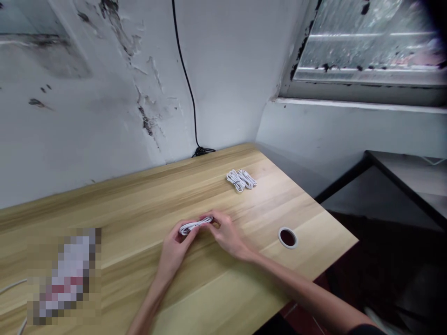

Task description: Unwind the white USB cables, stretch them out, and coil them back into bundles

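Note:
A white cable (pixel 188 228), folded into a narrow bundle, is held just over the wooden table (pixel 139 195). My left hand (pixel 176 246) pinches its left end between thumb and fingers. At the other end my right hand (pixel 223 232) grips the bundle, its fingers closed near the middle and right loop. Farther back lie bundled white cables (pixel 240 180), side by side on the tabletop and apart from both hands.
A grey-rimmed cable hole (pixel 288 237) sits near the table's right edge. A black cord (pixel 188 88) runs down the wall to a small coil (pixel 202 151) at the back edge. Something blurred out (pixel 66 279) lies at left, beside a white cord (pixel 14 285). A dark-framed table (pixel 401 172) stands right.

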A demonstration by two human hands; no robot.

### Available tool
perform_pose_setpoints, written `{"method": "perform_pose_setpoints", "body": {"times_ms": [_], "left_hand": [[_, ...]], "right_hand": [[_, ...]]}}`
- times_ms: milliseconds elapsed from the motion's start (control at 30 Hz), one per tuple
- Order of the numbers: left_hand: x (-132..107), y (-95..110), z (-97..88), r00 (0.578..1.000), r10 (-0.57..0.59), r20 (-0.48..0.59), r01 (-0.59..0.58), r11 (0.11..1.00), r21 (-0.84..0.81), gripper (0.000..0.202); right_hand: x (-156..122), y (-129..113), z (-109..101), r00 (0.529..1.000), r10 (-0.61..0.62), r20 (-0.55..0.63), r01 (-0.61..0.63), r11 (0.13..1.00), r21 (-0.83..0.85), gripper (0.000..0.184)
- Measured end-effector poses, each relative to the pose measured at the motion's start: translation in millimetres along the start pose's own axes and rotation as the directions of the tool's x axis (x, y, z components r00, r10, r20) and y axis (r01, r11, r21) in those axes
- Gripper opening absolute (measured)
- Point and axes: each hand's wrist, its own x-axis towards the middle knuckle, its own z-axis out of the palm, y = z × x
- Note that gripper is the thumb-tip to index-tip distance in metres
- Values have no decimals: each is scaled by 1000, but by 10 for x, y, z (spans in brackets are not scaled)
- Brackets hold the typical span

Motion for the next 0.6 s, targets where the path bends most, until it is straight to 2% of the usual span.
{"method": "perform_pose_setpoints", "body": {"times_ms": [133,433,600], "left_hand": [[-12,5,-3,1000,2,1,-2,1000,4,33],[-56,-34,-9,999,50,-12,-49,996,81,25],[-56,-17,-2,998,52,-25,-51,997,57,23]], "right_hand": [[4,-20,-7,999,-31,22,32,999,-29,11],[-27,3,4,999,-20,50,22,999,-42,19],[-29,-6,9,998,-27,56,29,999,-42,18]]}}
